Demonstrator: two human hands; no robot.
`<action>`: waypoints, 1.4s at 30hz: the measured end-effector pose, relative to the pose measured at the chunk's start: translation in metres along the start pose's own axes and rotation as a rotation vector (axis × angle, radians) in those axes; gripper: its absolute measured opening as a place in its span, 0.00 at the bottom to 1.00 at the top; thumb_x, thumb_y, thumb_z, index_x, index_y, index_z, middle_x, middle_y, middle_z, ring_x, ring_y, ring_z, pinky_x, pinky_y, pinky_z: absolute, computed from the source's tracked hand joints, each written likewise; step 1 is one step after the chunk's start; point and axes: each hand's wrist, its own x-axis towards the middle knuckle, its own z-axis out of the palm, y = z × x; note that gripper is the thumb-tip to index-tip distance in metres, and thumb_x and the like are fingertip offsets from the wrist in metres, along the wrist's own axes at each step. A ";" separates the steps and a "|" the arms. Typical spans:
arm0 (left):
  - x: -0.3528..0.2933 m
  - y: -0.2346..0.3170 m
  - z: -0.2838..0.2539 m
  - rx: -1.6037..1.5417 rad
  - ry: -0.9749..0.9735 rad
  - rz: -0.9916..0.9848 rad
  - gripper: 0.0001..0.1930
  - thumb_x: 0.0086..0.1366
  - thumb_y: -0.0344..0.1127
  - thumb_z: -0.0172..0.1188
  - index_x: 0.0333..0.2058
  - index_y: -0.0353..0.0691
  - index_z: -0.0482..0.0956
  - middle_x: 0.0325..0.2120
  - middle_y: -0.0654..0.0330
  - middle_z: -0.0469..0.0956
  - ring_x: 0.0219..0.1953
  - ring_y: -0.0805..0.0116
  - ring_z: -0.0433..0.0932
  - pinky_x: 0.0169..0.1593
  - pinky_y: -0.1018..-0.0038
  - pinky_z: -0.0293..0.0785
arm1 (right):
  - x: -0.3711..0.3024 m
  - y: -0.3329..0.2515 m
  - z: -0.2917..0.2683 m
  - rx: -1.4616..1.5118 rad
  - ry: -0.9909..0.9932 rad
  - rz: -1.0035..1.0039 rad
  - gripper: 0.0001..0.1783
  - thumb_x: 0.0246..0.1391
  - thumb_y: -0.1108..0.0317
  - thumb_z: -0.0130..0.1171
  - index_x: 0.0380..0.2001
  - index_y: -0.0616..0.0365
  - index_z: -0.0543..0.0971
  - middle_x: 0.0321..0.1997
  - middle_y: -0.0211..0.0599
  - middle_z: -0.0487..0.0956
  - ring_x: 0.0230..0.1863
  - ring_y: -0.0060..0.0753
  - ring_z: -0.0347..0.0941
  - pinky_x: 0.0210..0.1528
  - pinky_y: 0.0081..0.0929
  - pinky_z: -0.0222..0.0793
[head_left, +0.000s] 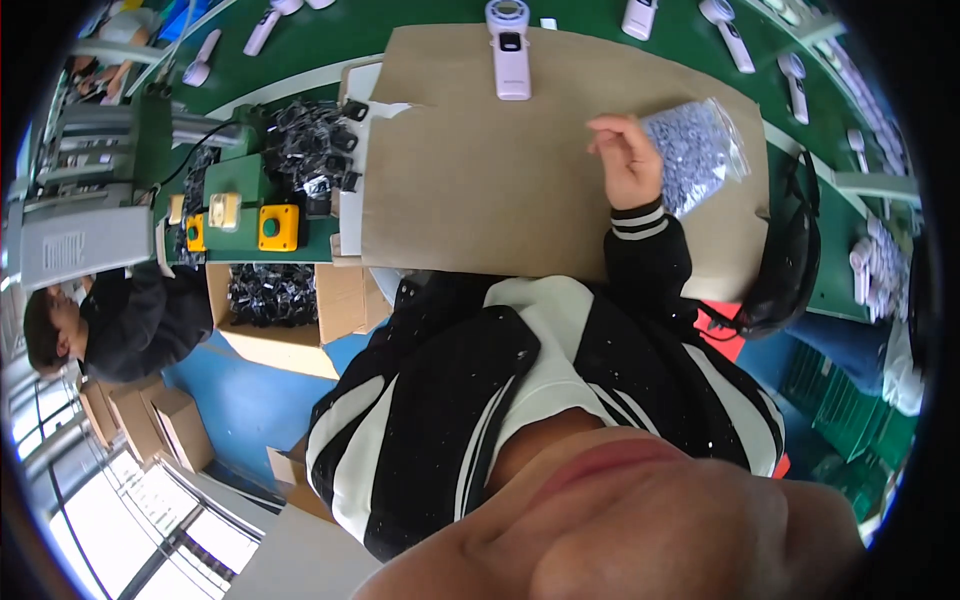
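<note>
My right hand (632, 165) is above the brown cardboard sheet (480, 190) on the bench, its fingers loosely bent and pointing left. Nothing shows between them. Right beside it lies a clear plastic bag (690, 150) full of small lavender parts; the hand overlaps its left edge, and whether they touch I cannot tell. At the far edge of the sheet lies a lavender handheld fan (511, 60), with a round head and a small black panel on its handle. My left hand is out of sight; only the jacket sleeve on that side shows.
Black plastic parts (310, 140) are heaped at the left, near a yellow box with a green button (278, 228). A cardboard box (275, 345) holds more. A black bag (785, 270) hangs at the right edge. More fans lie on the green conveyor (590, 25). A person (130, 325) sits left.
</note>
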 end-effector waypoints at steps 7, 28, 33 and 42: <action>-0.054 0.008 -0.007 -0.758 -0.361 0.617 0.22 0.66 0.33 0.50 0.57 0.36 0.65 0.52 0.54 0.70 0.52 0.60 0.69 0.59 0.70 0.61 | 0.039 -0.025 -0.184 -0.482 0.515 0.194 0.12 0.49 0.77 0.47 0.35 0.58 0.79 0.30 0.33 0.78 0.25 0.24 0.69 0.25 0.20 0.69; 0.246 0.121 -0.217 -0.052 1.146 0.579 0.27 0.47 0.36 0.63 0.49 0.58 0.74 0.46 0.50 0.68 0.46 0.51 0.68 0.51 0.61 0.66 | 0.072 0.090 -0.199 -0.704 -0.212 0.249 0.11 0.43 0.67 0.56 0.34 0.51 0.74 0.27 0.36 0.75 0.29 0.40 0.70 0.37 0.33 0.68; 0.330 0.131 -0.266 -0.131 1.161 0.693 0.22 0.49 0.35 0.64 0.47 0.53 0.77 0.42 0.54 0.72 0.45 0.54 0.69 0.50 0.64 0.68 | 0.080 0.111 -0.199 -0.558 -0.091 0.225 0.07 0.45 0.70 0.53 0.30 0.53 0.77 0.27 0.34 0.79 0.27 0.35 0.72 0.35 0.30 0.69; 0.311 0.036 -0.395 0.318 1.263 0.166 0.26 0.54 0.54 0.55 0.50 0.51 0.73 0.41 0.50 0.76 0.44 0.49 0.73 0.46 0.57 0.70 | 0.084 0.092 -0.198 -0.730 0.078 0.341 0.06 0.46 0.69 0.52 0.30 0.54 0.76 0.25 0.35 0.78 0.26 0.40 0.73 0.33 0.30 0.69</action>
